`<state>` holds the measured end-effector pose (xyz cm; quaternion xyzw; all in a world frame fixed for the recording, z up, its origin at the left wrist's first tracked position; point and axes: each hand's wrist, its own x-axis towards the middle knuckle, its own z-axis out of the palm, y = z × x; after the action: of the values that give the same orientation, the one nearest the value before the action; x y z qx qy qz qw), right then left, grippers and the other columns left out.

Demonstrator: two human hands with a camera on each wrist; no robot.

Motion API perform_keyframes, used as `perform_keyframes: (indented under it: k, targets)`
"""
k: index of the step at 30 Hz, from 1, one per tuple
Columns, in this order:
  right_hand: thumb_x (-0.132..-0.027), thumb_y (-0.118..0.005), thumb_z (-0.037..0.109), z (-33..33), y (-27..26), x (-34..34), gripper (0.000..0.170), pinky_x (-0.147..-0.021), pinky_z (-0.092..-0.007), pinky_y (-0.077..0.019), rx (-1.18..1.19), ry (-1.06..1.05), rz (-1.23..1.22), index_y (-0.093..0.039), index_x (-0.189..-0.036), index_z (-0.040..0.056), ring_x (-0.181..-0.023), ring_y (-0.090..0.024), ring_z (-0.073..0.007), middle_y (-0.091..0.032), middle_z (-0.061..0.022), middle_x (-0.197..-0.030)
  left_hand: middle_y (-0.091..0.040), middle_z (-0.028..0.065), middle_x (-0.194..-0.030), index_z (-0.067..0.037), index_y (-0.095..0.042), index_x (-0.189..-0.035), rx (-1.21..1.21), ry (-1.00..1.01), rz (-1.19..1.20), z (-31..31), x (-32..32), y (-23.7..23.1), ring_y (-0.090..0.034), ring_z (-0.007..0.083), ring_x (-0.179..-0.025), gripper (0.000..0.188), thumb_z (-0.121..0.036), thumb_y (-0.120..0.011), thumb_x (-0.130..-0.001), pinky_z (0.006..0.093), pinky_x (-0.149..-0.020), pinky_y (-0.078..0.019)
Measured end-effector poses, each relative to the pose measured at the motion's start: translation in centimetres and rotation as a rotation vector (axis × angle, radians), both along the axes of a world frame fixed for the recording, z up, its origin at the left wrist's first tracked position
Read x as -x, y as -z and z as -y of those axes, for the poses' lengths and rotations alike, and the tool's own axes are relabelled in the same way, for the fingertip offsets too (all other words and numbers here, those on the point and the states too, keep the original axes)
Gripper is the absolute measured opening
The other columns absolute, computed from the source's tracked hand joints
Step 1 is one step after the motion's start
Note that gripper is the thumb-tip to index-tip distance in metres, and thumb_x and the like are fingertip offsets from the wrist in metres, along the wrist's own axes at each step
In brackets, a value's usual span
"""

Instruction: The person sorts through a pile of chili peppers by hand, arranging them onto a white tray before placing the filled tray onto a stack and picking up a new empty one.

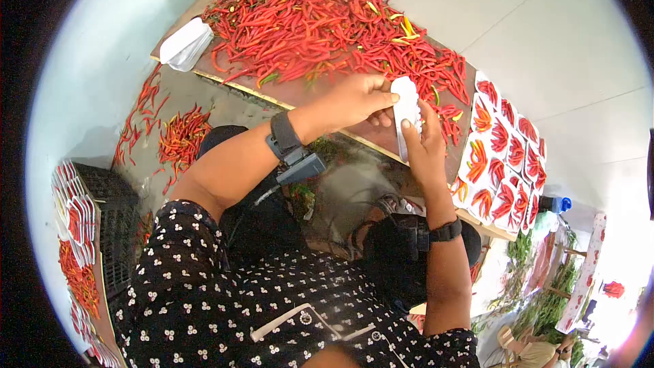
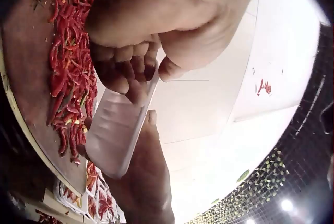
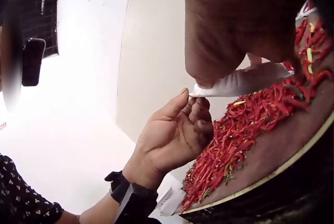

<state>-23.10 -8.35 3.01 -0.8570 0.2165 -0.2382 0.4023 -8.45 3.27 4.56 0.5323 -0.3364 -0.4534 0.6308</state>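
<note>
Between both hands a white foam tray [image 1: 406,105] is held up on its edge over the near side of the table. My left hand [image 1: 354,103] pinches its far end between thumb and fingers, as the right wrist view also shows. Lower on the tray, my right hand [image 1: 428,146] grips it with the thumb on one face. The ridged underside of the tray [image 2: 112,130] faces the left wrist camera. Just beyond the hands lies a big heap of red chili peppers [image 1: 300,20], with a few green and yellow ones.
White trays filled with chilies [image 1: 501,157] cover the table's right end. A stack of white trays [image 1: 182,44] stands at the left corner. More chilies [image 1: 184,138] lie on the floor, near a black crate [image 1: 116,211]. Another person [image 1: 535,351] is at lower right.
</note>
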Motion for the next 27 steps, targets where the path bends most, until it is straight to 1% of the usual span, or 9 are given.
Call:
perform_keyframes:
  k: [2,4,6,8,13,16,21,23,27]
  targets:
    - [-0.083,-0.058,0.014,0.6,0.3,-0.1,0.052,-0.098,-0.0347,-0.0342,-0.034,-0.010,0.005,-0.038,-0.128,-0.0031,-0.115,-0.045,-0.0237,-0.048,-0.0167,-0.122,-0.060,0.0025,-0.083,-0.003,-0.055,-0.093,-0.037,0.050,0.111,0.3,0.0,-0.8,-0.058,0.0086,-0.067,0.019,-0.021,-0.052,-0.090,0.0225,-0.059,-0.0461]
    - [-0.076,-0.064,0.017,1.3,0.9,-0.4,0.056,-0.095,-0.0354,-0.0378,-0.132,-0.011,0.146,-0.043,-0.125,-0.0016,-0.112,-0.050,-0.0253,-0.051,-0.0180,-0.121,-0.060,0.0024,-0.082,-0.002,-0.055,-0.093,0.011,0.073,0.126,0.9,0.5,-0.6,-0.058,0.0084,-0.067,0.018,-0.019,-0.052,-0.090,0.0227,-0.060,-0.0464]
    - [-0.076,-0.063,0.015,1.6,0.5,-0.4,0.056,-0.094,-0.0344,-0.0389,-0.183,-0.040,0.147,-0.043,-0.126,-0.0011,-0.112,-0.050,-0.0234,-0.051,-0.0164,-0.121,-0.059,0.0024,-0.082,-0.001,-0.055,-0.094,0.058,0.089,0.138,1.4,0.5,-0.4,-0.057,0.0082,-0.067,0.017,-0.017,-0.052,-0.090,0.0228,-0.060,-0.0466]
    - [-0.077,-0.063,0.013,1.9,0.3,-0.4,0.056,-0.093,-0.0334,-0.0401,-0.233,-0.077,0.150,-0.043,-0.126,-0.0006,-0.112,-0.050,-0.0216,-0.052,-0.0148,-0.120,-0.059,-0.0011,-0.093,0.000,-0.056,-0.107,0.079,0.137,0.196,1.5,0.2,-0.3,-0.053,0.0051,-0.083,0.027,-0.020,-0.054,-0.089,0.0230,-0.070,-0.0455]
    - [-0.079,-0.058,0.007,1.9,-0.7,-0.1,0.051,-0.089,-0.0285,-0.0424,-0.528,-0.102,0.114,-0.043,-0.127,0.0011,-0.110,-0.050,-0.0150,-0.052,-0.0083,-0.120,-0.060,0.0003,-0.094,0.000,-0.056,-0.108,0.102,0.138,0.176,2.2,0.4,-0.3,-0.054,0.0071,-0.085,0.029,-0.021,-0.054,-0.089,0.0241,-0.074,-0.0452]
    - [-0.080,-0.057,0.006,1.7,-2.1,-0.1,0.049,-0.089,-0.0282,-0.0424,-0.631,-0.133,0.134,-0.043,-0.127,0.0021,-0.108,-0.051,-0.0144,-0.053,-0.0074,-0.119,-0.061,0.0010,-0.095,0.000,-0.055,-0.110,0.128,0.134,0.187,2.6,0.4,-0.4,-0.055,0.0074,-0.085,0.031,-0.022,-0.055,-0.089,0.0244,-0.074,-0.0456]
    - [-0.081,-0.056,0.006,2.3,-2.5,0.3,0.049,-0.090,-0.0285,-0.0413,-0.659,-0.187,0.203,-0.042,-0.127,0.0014,-0.108,-0.051,-0.0151,-0.053,-0.0087,-0.118,-0.060,0.0014,-0.095,0.000,-0.055,-0.111,0.079,0.145,0.179,3.2,0.8,-1.3,-0.055,0.0082,-0.086,0.032,-0.022,-0.056,-0.088,0.0251,-0.075,-0.0461]
    - [-0.081,-0.056,0.007,2.6,-2.8,0.8,0.049,-0.091,-0.0288,-0.0408,-0.642,-0.210,0.220,-0.041,-0.127,0.0008,-0.108,-0.051,-0.0153,-0.053,-0.0092,-0.118,-0.060,0.0015,-0.079,-0.004,-0.055,-0.097,0.103,0.153,0.040,3.4,1.2,-1.1,-0.058,0.0092,-0.067,0.017,-0.019,-0.053,-0.089,0.0225,-0.058,-0.0463]
    - [-0.079,-0.059,0.008,3.2,-2.5,1.9,0.051,-0.092,-0.0293,-0.0400,-0.532,-0.186,0.146,-0.042,-0.127,0.0014,-0.108,-0.051,-0.0156,-0.054,-0.0091,-0.116,-0.061,0.0035,-0.080,-0.003,-0.052,-0.101,0.106,0.120,0.038,3.6,1.4,-0.7,-0.060,0.0106,-0.069,0.019,-0.016,-0.054,-0.087,0.0239,-0.060,-0.0483]
